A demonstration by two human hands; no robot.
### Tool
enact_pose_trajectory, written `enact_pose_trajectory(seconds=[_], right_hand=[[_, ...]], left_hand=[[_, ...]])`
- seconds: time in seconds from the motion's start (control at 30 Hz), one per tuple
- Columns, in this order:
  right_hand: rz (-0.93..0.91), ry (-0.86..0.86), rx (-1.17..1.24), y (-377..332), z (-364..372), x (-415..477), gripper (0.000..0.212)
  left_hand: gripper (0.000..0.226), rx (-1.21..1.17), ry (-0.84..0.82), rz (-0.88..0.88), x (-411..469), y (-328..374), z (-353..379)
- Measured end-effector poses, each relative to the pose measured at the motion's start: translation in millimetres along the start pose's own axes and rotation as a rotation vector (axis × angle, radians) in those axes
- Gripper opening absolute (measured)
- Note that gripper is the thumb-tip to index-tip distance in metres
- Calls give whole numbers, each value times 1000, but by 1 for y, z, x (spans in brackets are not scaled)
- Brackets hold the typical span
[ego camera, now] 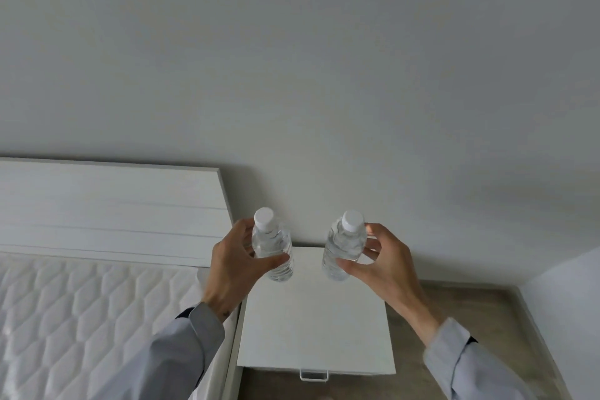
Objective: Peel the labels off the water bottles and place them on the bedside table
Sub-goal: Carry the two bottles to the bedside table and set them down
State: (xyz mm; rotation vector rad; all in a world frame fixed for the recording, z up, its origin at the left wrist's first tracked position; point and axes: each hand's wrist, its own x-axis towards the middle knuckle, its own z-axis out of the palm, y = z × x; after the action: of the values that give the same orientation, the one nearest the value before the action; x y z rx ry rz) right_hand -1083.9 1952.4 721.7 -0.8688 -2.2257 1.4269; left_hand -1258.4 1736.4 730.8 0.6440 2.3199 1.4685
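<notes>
Sleeves first: grey shirt cuffs enter at 7 and 5 o'clock, left sleeve (168, 357) over the bed edge, right sleeve (467, 364) over the floor. Left hand (233, 265) is wrapped around the left bottle (274, 250), thumb across the front, fingers behind, grip at mid-body. Right hand (380, 265) holds the right bottle (342, 248) in a looser pinch, thumb under the lower body, fingertips on the shoulder near the cap. Both bottles are clear plastic with white caps, caps on, tilted slightly toward each other's tops away from me; no label shows on either, bodies look bare and ribbed. Bottles are apart, gap between them at 12 o'clock of the worktop (315, 328). Both are held up above the worktop's far half, near the wall; can't tell if either base touches it, looks like they're in the air. Worktop is a white bedside unit, square top, with a white wire handle (313, 375) on its front at 6 o'clock. At 9 o'clock of it sits the bed: quilted white mattress (81, 308) with a hexagon pattern, white slatted headboard (107, 211) behind it against the wall. Plain white wall (292, 58) fills the upper frame. Wood-look floor (470, 308) runs at 3 o'clock of the worktop, with another white surface (571, 302) at the far right edge.
</notes>
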Motion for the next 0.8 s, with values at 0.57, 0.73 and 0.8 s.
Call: enact_pose_trajectory(seconds=[0.57, 0.73, 0.8], right_hand=[[167, -79, 27, 252, 191, 153, 62], [207, -88, 22, 284, 210, 177, 59], [199, -95, 23, 292, 213, 187, 61]], left_hand=[[73, 40, -179, -47, 173, -297, 129], [68, 34, -182, -57, 189, -333, 155], [67, 39, -173, -52, 196, -342, 161]])
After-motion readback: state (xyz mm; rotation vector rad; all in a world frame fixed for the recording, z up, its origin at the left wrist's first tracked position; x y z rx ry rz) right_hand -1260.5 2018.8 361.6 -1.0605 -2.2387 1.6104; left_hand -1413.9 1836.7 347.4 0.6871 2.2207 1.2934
